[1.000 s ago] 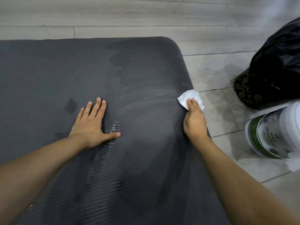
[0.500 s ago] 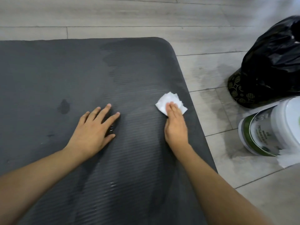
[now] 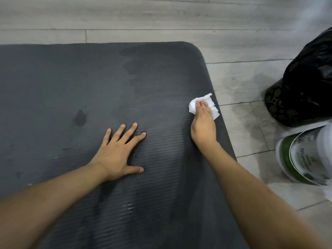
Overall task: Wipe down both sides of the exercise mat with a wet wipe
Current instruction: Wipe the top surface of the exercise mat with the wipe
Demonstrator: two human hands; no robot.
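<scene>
While right of mat [image 3: 89, 87]: bag [image 3: 309, 78], tub [image 3: 296, 159].

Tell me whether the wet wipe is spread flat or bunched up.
Bunched up: the wet wipe shows crumpled folds under the right hand, at the mat's right edge.

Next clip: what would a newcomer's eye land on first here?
The white wet wipe stands out against the dark grey exercise mat. The right hand presses it down near the mat's right edge. The left hand lies flat and spread at mid-mat, with a darker damp spot just beyond it. On the floor to the right sit a black bag and a white-and-green tub.
</scene>
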